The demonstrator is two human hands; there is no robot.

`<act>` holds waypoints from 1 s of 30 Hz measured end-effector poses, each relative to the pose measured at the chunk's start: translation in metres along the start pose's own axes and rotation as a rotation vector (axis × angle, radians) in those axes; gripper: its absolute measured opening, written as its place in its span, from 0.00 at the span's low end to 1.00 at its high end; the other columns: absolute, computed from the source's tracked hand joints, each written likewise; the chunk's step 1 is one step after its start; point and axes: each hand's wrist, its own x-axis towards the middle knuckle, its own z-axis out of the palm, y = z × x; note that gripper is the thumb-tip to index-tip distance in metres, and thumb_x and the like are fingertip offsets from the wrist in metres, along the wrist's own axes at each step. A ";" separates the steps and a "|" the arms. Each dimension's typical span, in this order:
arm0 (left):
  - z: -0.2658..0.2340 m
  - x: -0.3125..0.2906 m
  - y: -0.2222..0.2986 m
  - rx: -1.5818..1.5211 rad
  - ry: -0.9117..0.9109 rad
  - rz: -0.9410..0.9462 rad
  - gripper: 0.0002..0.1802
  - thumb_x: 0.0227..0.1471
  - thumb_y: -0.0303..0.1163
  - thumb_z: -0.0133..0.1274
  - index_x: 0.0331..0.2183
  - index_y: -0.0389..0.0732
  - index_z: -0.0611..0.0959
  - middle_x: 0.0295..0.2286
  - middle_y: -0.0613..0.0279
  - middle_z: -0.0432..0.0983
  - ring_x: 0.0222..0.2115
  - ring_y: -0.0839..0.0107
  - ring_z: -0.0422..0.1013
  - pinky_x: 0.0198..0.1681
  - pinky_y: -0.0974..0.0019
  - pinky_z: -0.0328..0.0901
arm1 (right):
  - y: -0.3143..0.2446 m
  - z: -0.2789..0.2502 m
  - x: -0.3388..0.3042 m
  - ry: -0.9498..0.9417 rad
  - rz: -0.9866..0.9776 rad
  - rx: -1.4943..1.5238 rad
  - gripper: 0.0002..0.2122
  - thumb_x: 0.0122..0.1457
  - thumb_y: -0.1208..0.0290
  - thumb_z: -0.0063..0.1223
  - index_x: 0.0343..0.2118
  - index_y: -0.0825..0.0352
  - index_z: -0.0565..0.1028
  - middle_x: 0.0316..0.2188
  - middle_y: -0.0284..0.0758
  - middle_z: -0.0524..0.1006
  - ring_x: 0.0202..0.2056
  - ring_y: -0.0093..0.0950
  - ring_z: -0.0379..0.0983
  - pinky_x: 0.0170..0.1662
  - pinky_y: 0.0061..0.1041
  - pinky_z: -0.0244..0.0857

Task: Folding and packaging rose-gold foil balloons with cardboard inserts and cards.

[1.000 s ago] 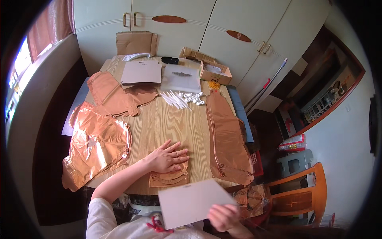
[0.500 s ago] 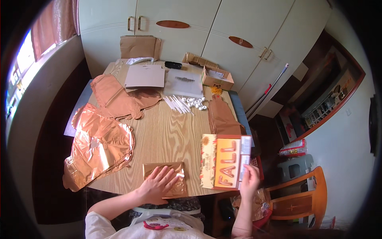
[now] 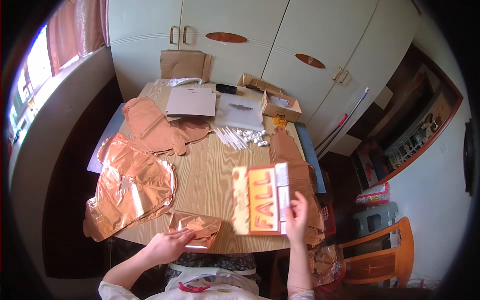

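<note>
My right hand (image 3: 297, 219) pinches the right edge of a printed card (image 3: 262, 200) with a cream, orange and red-brown front, held above the table near its front edge. At the front edge, my left hand (image 3: 172, 245) has its fingers drawn together on the lower left side of a folded copper foil balloon (image 3: 204, 227). That folded packet lies tilted on the wood, and its underside is hidden. Left of it lies a spread, shiny stack of flat copper foil balloons (image 3: 135, 185). A duller brown stack (image 3: 150, 127) sits behind. More folded brown foil (image 3: 290, 155) lies along the right side, partly behind the card.
White sticks (image 3: 232, 138) and small white cups (image 3: 255, 136) lie mid-table. Behind them are a grey board (image 3: 191, 102), a clear plastic bag (image 3: 240, 111), a black object (image 3: 226, 88) and an open cardboard box (image 3: 281, 105). A wooden chair (image 3: 380, 250) stands at the right.
My right hand has brought the card leftward, off the foil at the right. My left hand has gone from lying flat on the folded balloon to gripping its side, and the packet has turned.
</note>
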 end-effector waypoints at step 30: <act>0.064 0.027 0.019 -2.175 0.260 -0.838 0.20 0.65 0.37 0.38 0.52 0.36 0.71 0.48 0.52 0.74 0.49 0.56 0.72 0.52 0.48 0.68 | -0.011 0.068 -0.074 -0.549 -0.303 -0.980 0.15 0.58 0.69 0.54 0.45 0.75 0.75 0.44 0.44 0.75 0.42 0.39 0.71 0.49 0.34 0.67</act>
